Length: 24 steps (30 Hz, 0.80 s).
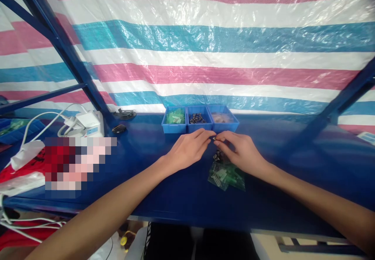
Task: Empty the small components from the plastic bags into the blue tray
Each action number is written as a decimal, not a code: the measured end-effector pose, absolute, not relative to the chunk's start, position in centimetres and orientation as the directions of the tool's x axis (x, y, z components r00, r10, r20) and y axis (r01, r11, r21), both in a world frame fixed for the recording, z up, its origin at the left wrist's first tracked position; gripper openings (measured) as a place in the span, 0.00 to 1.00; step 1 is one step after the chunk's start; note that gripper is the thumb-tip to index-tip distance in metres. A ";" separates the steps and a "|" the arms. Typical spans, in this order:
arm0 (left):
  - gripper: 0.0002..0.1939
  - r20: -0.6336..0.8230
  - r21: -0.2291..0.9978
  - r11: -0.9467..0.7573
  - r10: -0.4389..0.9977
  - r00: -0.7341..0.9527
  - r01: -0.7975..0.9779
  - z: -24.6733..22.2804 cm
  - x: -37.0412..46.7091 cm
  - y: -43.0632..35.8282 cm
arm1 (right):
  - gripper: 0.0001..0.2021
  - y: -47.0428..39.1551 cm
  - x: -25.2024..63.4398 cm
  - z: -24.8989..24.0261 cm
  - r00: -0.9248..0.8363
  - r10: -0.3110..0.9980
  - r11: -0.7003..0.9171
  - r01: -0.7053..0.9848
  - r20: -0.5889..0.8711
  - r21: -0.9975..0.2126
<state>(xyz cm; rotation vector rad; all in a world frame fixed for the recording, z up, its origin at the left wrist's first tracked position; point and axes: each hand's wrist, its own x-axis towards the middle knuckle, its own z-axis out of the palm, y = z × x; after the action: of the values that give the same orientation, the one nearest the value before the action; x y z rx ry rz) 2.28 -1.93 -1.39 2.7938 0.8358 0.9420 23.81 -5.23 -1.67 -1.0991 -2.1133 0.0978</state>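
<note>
My left hand and my right hand meet over the middle of the blue table, fingertips almost touching. Pinched between them is a small dark part with a shiny bit; its exact kind is too small to make out. Just below the right hand lies a little heap of small black-and-metal parts. Nearer to me rests a clear, greenish plastic bag with pale strip-like pieces showing in it.
Behind my hands three blue bins stand side by side: one with green bags, one with small dark parts, one with pale brownish contents. A white power strip and cables are at left. Blue frame posts flank the table.
</note>
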 end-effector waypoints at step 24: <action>0.17 0.483 0.223 -0.843 0.532 0.695 0.490 -1.7 2.4 -1.7 | 0.06 -5.1 24.1 -1.6 -0.439 0.642 0.714 0.642 0.629 -0.281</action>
<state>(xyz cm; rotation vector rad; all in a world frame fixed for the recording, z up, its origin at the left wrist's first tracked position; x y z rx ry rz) 2.41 -1.72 -1.73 2.8210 0.8521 0.8413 24.14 -5.08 -1.62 -0.9702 -2.1756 0.0006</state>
